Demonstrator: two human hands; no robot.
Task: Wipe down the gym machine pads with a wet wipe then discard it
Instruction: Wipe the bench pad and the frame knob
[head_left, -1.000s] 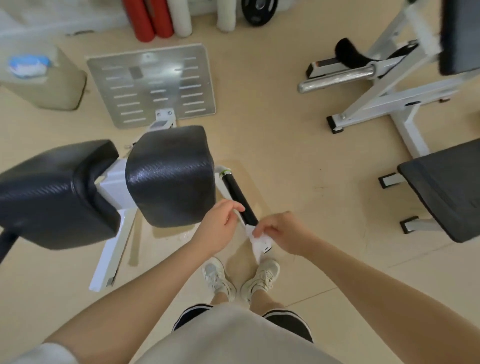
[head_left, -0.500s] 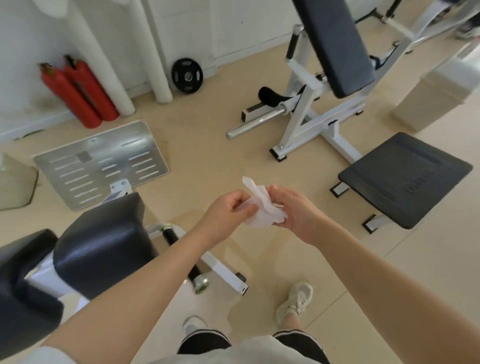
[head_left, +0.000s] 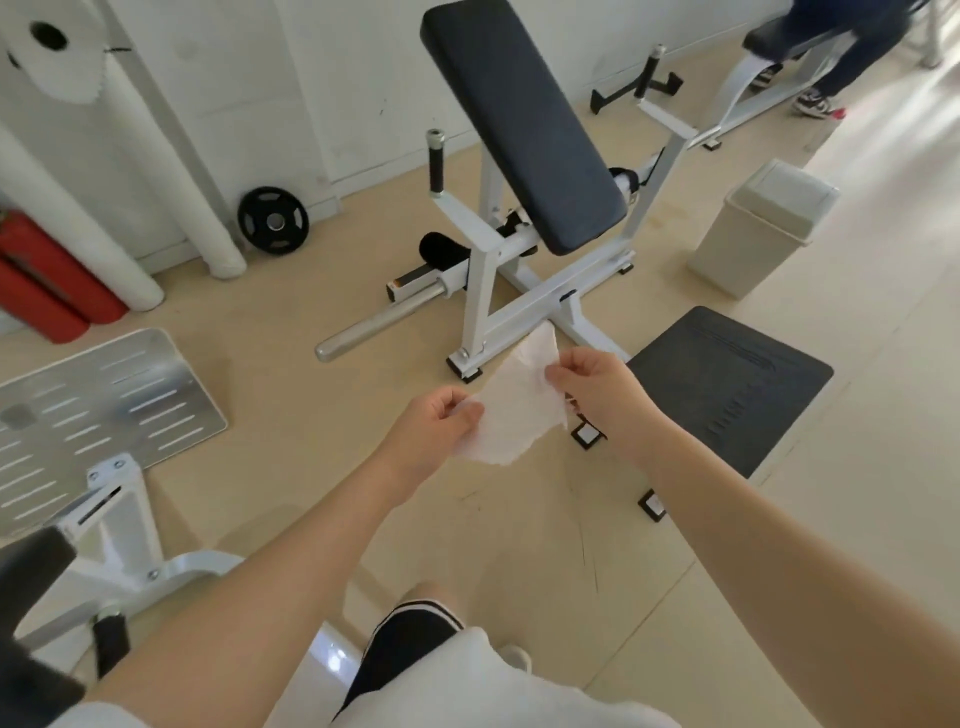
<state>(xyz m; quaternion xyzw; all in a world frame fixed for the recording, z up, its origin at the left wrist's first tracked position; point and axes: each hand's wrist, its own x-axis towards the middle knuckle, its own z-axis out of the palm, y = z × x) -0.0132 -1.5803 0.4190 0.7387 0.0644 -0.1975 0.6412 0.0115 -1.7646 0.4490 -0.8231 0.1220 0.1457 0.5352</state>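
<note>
We hold the thin white wet wipe (head_left: 511, 410) stretched between both hands, out in front of our waist and above the beige floor (head_left: 291, 395). Our left hand (head_left: 434, 428) pinches its lower left edge with curled fingers, and our right hand (head_left: 597, 387) pinches the upper right edge, so the sheet hangs open between them with a ragged lower border. Pulled this taut, we judge it could tear, or slip from one pinch and drop to the floor, picking up grit before it meets any pad.

Just past our hands lies the flat black rubbery seat pad (head_left: 727, 384) on its low white frame, near our right hand. Behind it rises the tilted black padded backrest (head_left: 519, 124) of the white steel machine (head_left: 493, 291). Its slope is a risk: a loosely held sheet may bunch and skip over parts of the surface, and we could knock the chrome bar (head_left: 384, 325) reaching in.

Farther right stands the beige plastic swing-lid bin (head_left: 763, 228), well apart from us. A wet sheet tossed from here would likely miss or stick to the lid.
</note>
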